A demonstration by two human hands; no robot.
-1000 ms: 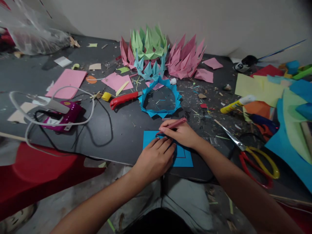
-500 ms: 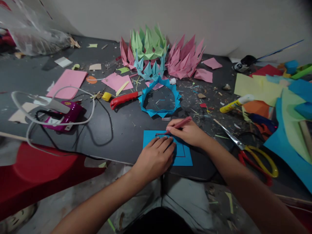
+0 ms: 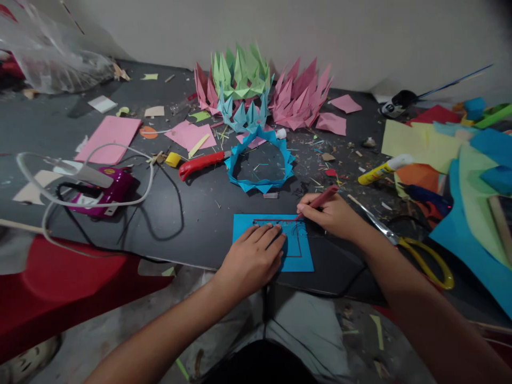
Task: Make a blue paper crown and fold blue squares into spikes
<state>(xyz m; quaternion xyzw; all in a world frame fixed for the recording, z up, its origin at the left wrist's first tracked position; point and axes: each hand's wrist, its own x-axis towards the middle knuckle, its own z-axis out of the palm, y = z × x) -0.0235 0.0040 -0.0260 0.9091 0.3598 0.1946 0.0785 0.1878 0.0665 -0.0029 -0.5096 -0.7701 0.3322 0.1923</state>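
A blue sheet of paper [image 3: 307,262] lies flat at the table's front edge, with dark red lines drawn along its top and right side and small dark marks inside them. My left hand [image 3: 258,249] rests flat on the sheet, fingers stretched out, covering its lower left part. Pinched in my right hand [image 3: 330,214] is a dark red pen [image 3: 325,196], tilted, its tip at the upper right corner of the drawn line. Just beyond the sheet stands a blue zigzag paper ring [image 3: 261,185], and a small grey piece [image 3: 271,196] lies between the two.
Green paper spikes [image 3: 240,72] and pink paper spikes [image 3: 302,98] stand at the back. A red cutter [image 3: 202,164] lies left of the ring; scissors [image 3: 426,261] and a glue stick [image 3: 384,169] lie right. A purple device [image 3: 106,192] with looped cables sits left. Scraps litter the table.
My right hand has moved right with the pen, and the red line along the paper's top now reaches the right corner. My left hand has stayed on the sheet. The view shifted slightly.
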